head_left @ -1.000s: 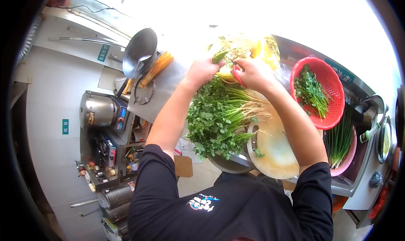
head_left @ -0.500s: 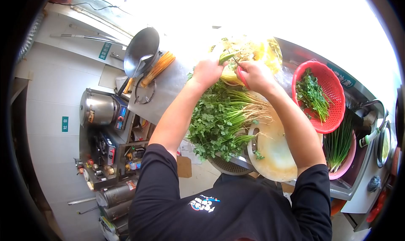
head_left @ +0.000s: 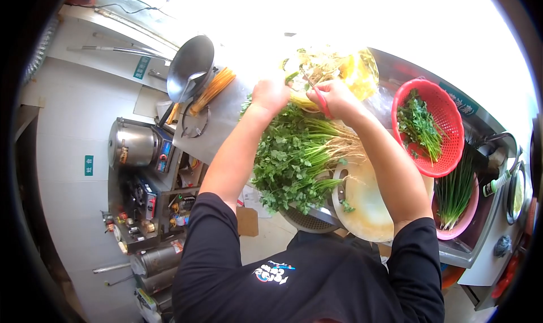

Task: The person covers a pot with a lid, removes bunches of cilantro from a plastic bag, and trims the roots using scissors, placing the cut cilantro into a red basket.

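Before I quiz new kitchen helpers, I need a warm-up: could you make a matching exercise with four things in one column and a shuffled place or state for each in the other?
1. Red-handled scissors
2. Dark wok
3. Long thin green stalks
4. Red basket

A. In a pink basin
B. In the right hand
C. Holds leafy greens
D. Has a metal utensil in it

Pairs: 1-B, 2-D, 3-A, 4-C

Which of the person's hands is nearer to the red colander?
The right hand, holding red-handled scissors, is nearer, just across from the red colander. The left hand is farther off, on the wok side.
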The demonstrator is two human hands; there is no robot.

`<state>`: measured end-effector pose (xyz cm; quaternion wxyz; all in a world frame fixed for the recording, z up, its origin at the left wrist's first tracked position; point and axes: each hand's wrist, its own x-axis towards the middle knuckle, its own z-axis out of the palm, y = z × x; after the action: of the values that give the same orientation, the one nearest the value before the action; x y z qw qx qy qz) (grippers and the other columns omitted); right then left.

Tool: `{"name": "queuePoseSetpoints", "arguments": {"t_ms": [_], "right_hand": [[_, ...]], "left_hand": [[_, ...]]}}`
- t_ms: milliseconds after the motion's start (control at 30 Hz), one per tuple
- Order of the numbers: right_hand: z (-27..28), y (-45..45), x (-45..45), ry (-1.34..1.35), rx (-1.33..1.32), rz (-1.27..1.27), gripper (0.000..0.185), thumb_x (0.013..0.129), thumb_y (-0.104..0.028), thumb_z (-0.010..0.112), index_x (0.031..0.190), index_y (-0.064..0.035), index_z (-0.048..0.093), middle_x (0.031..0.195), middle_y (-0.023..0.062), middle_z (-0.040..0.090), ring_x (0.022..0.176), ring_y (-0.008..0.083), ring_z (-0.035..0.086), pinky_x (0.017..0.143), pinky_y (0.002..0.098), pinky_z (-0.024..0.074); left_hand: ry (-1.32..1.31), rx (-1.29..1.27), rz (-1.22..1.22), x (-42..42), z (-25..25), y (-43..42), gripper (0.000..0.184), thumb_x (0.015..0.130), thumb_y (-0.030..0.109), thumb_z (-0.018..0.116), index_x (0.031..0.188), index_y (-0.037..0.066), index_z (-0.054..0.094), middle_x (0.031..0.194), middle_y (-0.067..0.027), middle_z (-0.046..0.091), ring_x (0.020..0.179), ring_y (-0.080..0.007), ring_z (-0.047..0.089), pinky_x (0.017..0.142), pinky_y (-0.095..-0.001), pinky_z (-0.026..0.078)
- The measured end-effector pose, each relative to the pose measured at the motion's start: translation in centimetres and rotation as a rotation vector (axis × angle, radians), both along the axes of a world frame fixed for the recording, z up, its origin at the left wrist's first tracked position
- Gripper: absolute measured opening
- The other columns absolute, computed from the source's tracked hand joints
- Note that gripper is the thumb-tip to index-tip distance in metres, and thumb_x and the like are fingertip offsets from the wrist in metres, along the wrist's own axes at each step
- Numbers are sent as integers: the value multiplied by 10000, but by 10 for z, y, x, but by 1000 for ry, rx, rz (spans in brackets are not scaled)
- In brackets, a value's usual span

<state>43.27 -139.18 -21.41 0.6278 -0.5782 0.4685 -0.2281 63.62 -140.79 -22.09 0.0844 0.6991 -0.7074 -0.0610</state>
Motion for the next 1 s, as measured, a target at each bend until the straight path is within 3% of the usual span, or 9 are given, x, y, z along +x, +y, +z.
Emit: {"name": "queuePoseSetpoints", "arguments": {"t_ms": [133, 267, 333, 433, 533, 733, 800, 900, 1000], "right_hand": [[-12, 14, -10, -79, 61, 0, 277, 911, -294, 664, 905, -19, 696, 593, 17, 558, 492, 82, 504, 459, 266, 416], [-8, 76, -45, -207, 51, -192, 275, 944, -276, 633, 1031, -17, 665, 691, 9, 589, 567, 79, 537, 498, 250, 441], [-6, 119, -74, -315, 106, -256, 289, 956, -270, 618, 1101, -22, 645, 708, 1, 585, 586, 73, 543, 506, 238, 442], [-19, 184, -119, -394, 257, -408, 328, 958, -263, 615, 1161, -6, 602, 709, 3, 567, 565, 59, 529, 497, 215, 425], [-35, 243, -155, -383, 338, -562, 333, 986, -208, 571, 1200, 44, 530, 663, -9, 513, 514, 63, 473, 457, 212, 365], [-61, 319, -201, -352, 341, -777, 293, 970, -174, 593, 1201, 3, 561, 694, 2, 554, 522, 50, 495, 467, 197, 395], [-63, 332, -210, -354, 351, -822, 289, 976, -168, 581, 1205, 7, 558, 684, -1, 552, 522, 50, 494, 468, 196, 396], [-72, 348, -221, -365, 353, -825, 299, 980, -167, 576, 1223, 4, 547, 678, -4, 545, 518, 48, 483, 463, 196, 393], [-77, 353, -226, -333, 350, -778, 296, 980, -165, 573, 1224, 1, 547, 678, -8, 543, 520, 46, 481, 461, 196, 389]], "left_hand": [[-81, 5, 48, 18, 28, 9, 338, 882, 310, 641, 1045, 16, 682, 826, -207, 687, 769, -345, 671, 733, -426, 520], [565, -38, 18, -2, 77, 31, 271, 907, 183, 684, 1073, -32, 677, 843, -46, 688, 746, -65, 559, 668, -262, 477], [680, -222, -151, -59, 102, 50, 249, 915, 133, 677, 1105, -27, 676, 885, -42, 703, 736, -77, 569, 671, -270, 484], [518, -601, -724, -140, 89, 54, 323, 794, 41, 689, 1114, 55, 647, 895, -110, 659, 764, -273, 661, 639, -364, 533], [415, -765, -1005, -243, 66, 55, 332, 795, 39, 644, 1124, 85, 656, 890, -79, 654, 771, -237, 647, 665, -359, 514], [-31, 10, -1089, -333, -42, 47, 713, 741, 276, 785, 1373, 85, 517, 1403, -139, 487, 1323, -274, 450, 1090, -379, 371], [346, 226, -1040, -318, -46, 43, 701, 766, 288, 772, 1375, 57, 511, 1447, -166, 455, 1358, -302, 418, 1125, -371, 347], [640, 131, -832, -259, -2, 60, 396, 857, 203, 719, 1200, 20, 643, 1062, -119, 687, 950, -215, 657, 850, -308, 519], [580, 91, -656, -181, 16, 99, 160, 890, 117, 662, 966, -19, 697, 847, -84, 694, 721, -137, 626, 694, -273, 518]]}}
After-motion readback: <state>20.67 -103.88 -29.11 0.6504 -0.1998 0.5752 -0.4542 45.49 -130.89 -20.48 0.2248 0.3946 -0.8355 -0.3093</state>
